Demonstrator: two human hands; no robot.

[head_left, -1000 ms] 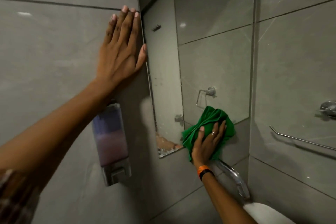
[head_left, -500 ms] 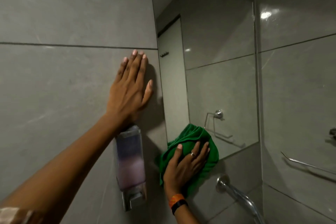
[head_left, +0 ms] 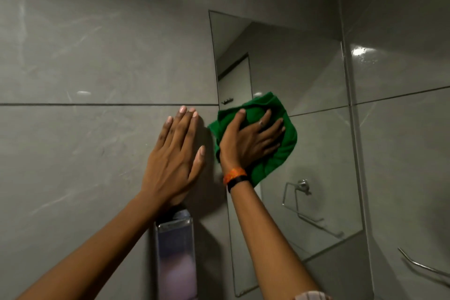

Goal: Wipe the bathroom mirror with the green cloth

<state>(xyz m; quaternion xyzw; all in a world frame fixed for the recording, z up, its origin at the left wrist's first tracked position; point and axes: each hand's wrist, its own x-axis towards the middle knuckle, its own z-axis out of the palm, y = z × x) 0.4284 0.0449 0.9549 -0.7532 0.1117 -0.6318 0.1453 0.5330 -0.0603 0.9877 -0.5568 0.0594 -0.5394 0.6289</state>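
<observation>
From here I see the right hand (head_left: 248,141) spread wide, fingers fairly straight, pressing the green cloth (head_left: 280,153) flat against the mirror (head_left: 304,75) at its left edge, about halfway up the glass. The left hand (head_left: 173,153) lies flat and open on the grey wall tile (head_left: 97,56) just beside that edge, holding nothing, directly above the soap dispenser (head_left: 175,258).

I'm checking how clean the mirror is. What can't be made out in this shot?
Head view only.
Glass under the green cloth: covered by cloth and right hand.
Soap dispenser, lower end: cut off by the bottom edge.
Streaks on the mirror: too dim to tell.
</observation>
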